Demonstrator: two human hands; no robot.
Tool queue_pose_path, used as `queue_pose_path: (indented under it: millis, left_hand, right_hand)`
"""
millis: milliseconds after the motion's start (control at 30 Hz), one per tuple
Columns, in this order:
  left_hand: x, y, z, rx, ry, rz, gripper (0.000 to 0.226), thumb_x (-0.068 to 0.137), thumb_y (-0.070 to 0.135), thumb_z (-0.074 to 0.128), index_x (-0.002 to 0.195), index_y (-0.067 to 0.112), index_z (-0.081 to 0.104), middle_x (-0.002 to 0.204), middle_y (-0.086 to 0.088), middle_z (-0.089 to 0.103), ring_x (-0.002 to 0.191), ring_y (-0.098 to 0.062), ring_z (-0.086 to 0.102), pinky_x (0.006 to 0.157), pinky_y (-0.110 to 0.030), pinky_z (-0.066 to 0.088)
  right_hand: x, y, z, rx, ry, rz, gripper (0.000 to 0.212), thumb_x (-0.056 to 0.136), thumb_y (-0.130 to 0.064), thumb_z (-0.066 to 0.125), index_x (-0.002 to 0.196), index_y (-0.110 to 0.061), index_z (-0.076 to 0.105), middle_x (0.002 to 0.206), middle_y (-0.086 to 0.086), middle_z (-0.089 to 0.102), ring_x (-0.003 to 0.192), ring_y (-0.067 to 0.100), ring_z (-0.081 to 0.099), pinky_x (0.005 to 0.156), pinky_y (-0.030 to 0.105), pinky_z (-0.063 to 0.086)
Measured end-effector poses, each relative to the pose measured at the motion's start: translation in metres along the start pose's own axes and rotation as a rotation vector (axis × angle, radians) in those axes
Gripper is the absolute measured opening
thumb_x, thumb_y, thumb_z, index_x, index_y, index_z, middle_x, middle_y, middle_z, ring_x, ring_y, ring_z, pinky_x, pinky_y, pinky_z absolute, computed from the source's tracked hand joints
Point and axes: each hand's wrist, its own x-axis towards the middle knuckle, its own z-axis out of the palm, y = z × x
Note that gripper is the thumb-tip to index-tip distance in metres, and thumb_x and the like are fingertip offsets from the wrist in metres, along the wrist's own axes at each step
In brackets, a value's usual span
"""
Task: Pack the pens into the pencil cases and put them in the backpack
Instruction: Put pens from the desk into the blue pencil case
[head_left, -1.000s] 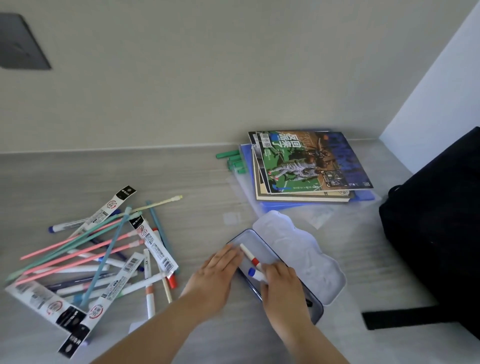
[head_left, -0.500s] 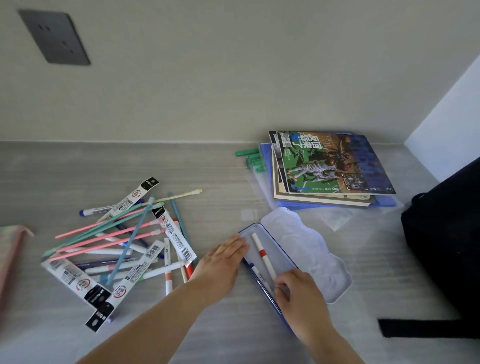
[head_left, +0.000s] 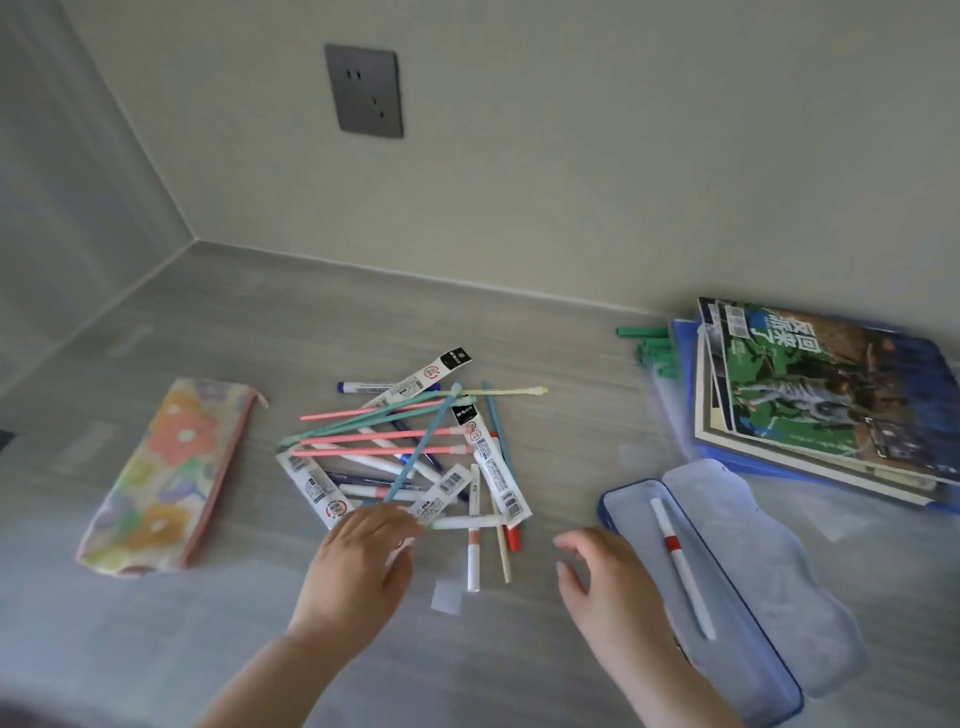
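A loose pile of pens and packaged refills (head_left: 415, 457) lies in the middle of the grey desk. My left hand (head_left: 358, 577) rests at the pile's near edge, fingertips touching the closest pens, nothing clearly gripped. My right hand (head_left: 608, 587) hovers open between the pile and the open blue pencil case (head_left: 763, 670). A white pen with a red band (head_left: 680, 564) lies inside that case, whose clear lid (head_left: 810, 587) is folded out to the right. A flowered fabric pencil case (head_left: 166, 478) lies flat on the left. The backpack is out of view.
A stack of magazines on a blue folder (head_left: 826, 410) sits at the right, with green markers (head_left: 649, 348) behind it. A wall socket (head_left: 363, 91) is on the back wall. A small clear scrap (head_left: 447, 597) lies between my hands.
The view swung left, so the flowered case appeared and the backpack left the frame. Both hands left the blue case; the left reached to the pen pile and the right lifted open.
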Motion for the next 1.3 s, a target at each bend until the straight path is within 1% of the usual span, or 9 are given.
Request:
queue_pose_path:
  millis: [167,267,400,567,800,900,1033,1167,1300]
  left_hand:
    - [-0.023,-0.035,-0.011,0.148,-0.085,-0.190,0.038,0.065,0.032,0.073,0.099,0.016,0.067,0.106,-0.001,0.069,0.102,-0.021,0.063,0.093,-0.026,0.035]
    - [-0.022,-0.043,-0.007,0.255,-0.095,-0.174,0.051,0.046,0.035,0.086,0.090,0.014,0.070,0.094,-0.005,0.073,0.088,-0.024,0.069,0.086,-0.029,0.036]
    - [-0.008,-0.053,-0.005,0.144,-0.075,-0.240,0.045,0.074,0.037,0.066,0.114,0.017,0.058,0.125,-0.002,0.056,0.121,-0.021,0.047,0.106,-0.034,0.029]
    - [0.000,-0.070,-0.013,0.173,-0.016,-0.263,0.032,0.062,0.031,0.061,0.084,0.010,0.070,0.097,-0.011,0.071,0.098,-0.033,0.064,0.088,-0.047,0.049]
    - [0.009,-0.094,-0.018,0.132,-0.003,-0.377,0.029,0.071,0.028,0.067,0.088,0.004,0.065,0.108,-0.016,0.065,0.110,-0.034,0.055,0.095,-0.043,0.039]
    - [0.006,-0.099,-0.021,0.113,0.012,-0.398,0.033,0.068,0.032,0.055,0.083,0.004,0.064,0.106,-0.016,0.065,0.106,-0.035,0.055,0.092,-0.041,0.038]
    - [0.007,-0.099,-0.022,0.084,-0.003,-0.409,0.023,0.071,0.014,0.070,0.090,0.005,0.061,0.104,-0.018,0.064,0.104,-0.038,0.054,0.091,-0.046,0.038]
    - [0.003,-0.096,-0.022,0.090,0.023,-0.324,0.045,0.071,0.039,0.043,0.092,0.004,0.062,0.099,-0.019,0.067,0.097,-0.039,0.060,0.091,-0.046,0.037]
    - [0.003,-0.086,-0.023,0.090,0.069,-0.120,0.045,0.067,0.033,0.036,0.084,0.004,0.066,0.087,-0.016,0.071,0.091,-0.027,0.062,0.088,-0.035,0.028]
  right_hand:
    - [0.021,-0.046,0.040,-0.096,-0.066,-0.207,0.018,0.085,-0.013,0.056,0.101,-0.012,0.063,0.103,0.004,0.065,0.101,0.023,0.056,0.081,0.024,0.041]
    - [0.029,-0.055,0.055,-0.173,-0.074,-0.132,0.021,0.088,-0.021,0.050,0.104,-0.012,0.059,0.106,0.005,0.061,0.105,0.023,0.052,0.084,0.027,0.041]
    - [0.032,-0.058,0.060,-0.300,-0.092,-0.059,0.035,0.084,-0.025,0.058,0.116,-0.015,0.053,0.117,0.007,0.054,0.107,0.026,0.050,0.088,0.031,0.043]
    - [0.035,-0.069,0.054,-0.415,-0.001,-0.150,0.043,0.026,-0.016,0.090,0.065,-0.017,0.071,0.072,0.006,0.069,0.059,0.024,0.066,0.050,0.030,0.055]
    - [0.037,-0.079,0.065,-0.555,-0.104,-0.360,0.032,0.026,-0.027,0.090,0.045,-0.021,0.065,0.048,-0.007,0.061,0.052,0.011,0.064,0.055,0.012,0.050]
    - [0.031,-0.073,0.061,-0.447,-0.058,-0.219,0.033,0.035,-0.018,0.090,0.055,-0.015,0.064,0.047,0.000,0.063,0.044,0.012,0.062,0.038,0.013,0.042]
    - [0.029,-0.064,0.054,-0.227,-0.018,0.260,0.023,0.093,-0.021,0.041,0.114,-0.013,0.047,0.104,0.007,0.067,0.094,0.027,0.063,0.062,0.027,0.038]
    - [0.031,-0.066,0.068,-0.228,-0.116,0.381,0.026,0.090,-0.035,0.043,0.105,-0.014,0.045,0.103,0.007,0.069,0.095,0.027,0.064,0.069,0.029,0.046]
    - [0.038,-0.068,0.074,-0.296,-0.220,0.437,0.026,0.089,-0.033,0.047,0.106,-0.014,0.050,0.108,0.003,0.067,0.100,0.024,0.063,0.069,0.026,0.041]
